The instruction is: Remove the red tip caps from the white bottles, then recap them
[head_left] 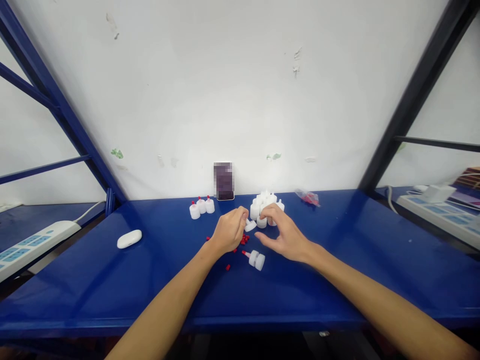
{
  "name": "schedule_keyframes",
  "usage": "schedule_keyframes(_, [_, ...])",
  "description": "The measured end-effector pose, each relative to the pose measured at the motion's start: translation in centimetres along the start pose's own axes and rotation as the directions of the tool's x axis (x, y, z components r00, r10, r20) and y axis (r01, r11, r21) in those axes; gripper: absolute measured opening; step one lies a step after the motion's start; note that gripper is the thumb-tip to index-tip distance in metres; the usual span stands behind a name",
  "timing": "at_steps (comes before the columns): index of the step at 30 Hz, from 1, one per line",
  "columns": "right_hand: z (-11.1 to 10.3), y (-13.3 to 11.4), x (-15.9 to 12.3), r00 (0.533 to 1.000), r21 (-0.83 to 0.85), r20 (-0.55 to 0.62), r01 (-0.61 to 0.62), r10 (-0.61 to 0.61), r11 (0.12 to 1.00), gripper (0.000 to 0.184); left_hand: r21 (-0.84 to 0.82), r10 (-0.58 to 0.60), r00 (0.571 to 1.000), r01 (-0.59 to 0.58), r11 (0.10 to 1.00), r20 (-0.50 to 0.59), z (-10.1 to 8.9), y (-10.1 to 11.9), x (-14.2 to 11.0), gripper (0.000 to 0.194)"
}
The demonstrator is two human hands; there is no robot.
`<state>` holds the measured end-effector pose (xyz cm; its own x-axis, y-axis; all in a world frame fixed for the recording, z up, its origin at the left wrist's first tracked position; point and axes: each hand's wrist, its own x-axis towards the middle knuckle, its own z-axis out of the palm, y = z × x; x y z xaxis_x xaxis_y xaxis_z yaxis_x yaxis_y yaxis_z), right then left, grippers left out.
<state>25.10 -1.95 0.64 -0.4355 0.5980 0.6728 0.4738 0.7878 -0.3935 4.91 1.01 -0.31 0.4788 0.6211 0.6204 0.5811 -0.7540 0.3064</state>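
Observation:
My left hand [229, 230] is curled over a scatter of small red caps [244, 240] on the blue table [150, 280]; its fingertips pinch at a white plastic cap [250, 225]. My right hand [283, 234] reaches into a pile of white caps [265, 206], thumb and fingers bent and closing on one of them. A finished white cap with a red tip [256, 259] lies on its side just in front of both hands. Three white caps with red tips [201, 206] stand in a row at the back left.
A phone [224, 181] leans against the white wall. A white earbud case [129, 238] lies at left. Power strips sit at far left [33, 242] and far right [438, 212]. A small bag of red parts [308, 198] lies at back right. Dark shelf struts frame both sides.

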Motion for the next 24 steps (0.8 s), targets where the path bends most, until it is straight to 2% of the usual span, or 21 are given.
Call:
schedule_keyframes(2, [1.1,-0.1,0.0,0.999,0.029,-0.02,0.032,-0.031,0.999,0.031,0.024,0.05,0.997,-0.049,0.998,-0.05,0.3,0.2,0.0,0.03])
schedule_keyframes(5, [2.4,-0.5,0.1,0.999,0.111,-0.043,0.011,-0.006,0.994,0.022,0.08,0.108,0.989,-0.1,0.992,-0.103,0.3,0.4,0.1,0.03])
schedule_keyframes(7, [2.8,-0.8,0.1,0.997,0.189,-0.06,-0.031,0.043,0.982,0.018,0.116,0.156,0.984,-0.145,0.983,-0.088,-0.1,0.4,0.2,0.03])
schedule_keyframes(11, [2.6,-0.9,0.1,0.988,0.404,-0.044,-0.118,0.148,0.907,0.018,0.208,0.256,0.965,-0.262,0.943,0.054,-0.8,0.2,0.4,0.025])
schedule_keyframes(14, [2.6,-0.7,0.1,0.976,0.511,0.017,-0.194,0.215,0.838,0.018,0.279,0.258,0.955,-0.291,0.915,0.149,-0.8,-0.2,0.5,0.026])
schedule_keyframes(17, [3.0,-0.8,0.2,0.969,0.568,0.027,-0.216,0.245,0.794,0.02,0.302,0.237,0.947,-0.296,0.906,0.217,-0.7,-0.5,0.5,0.027])
schedule_keyframes(20, [3.3,-1.1,0.3,0.974,0.54,0.03,-0.204,0.224,0.816,0.029,0.318,0.193,0.939,-0.282,0.905,0.284,-0.7,-0.7,0.5,0.027])
schedule_keyframes(24, [3.2,-1.4,0.4,0.981,0.398,0.013,-0.183,0.194,0.899,0.025,0.367,0.16,0.924,-0.291,0.883,0.347,-0.4,-0.5,0.6,0.025])
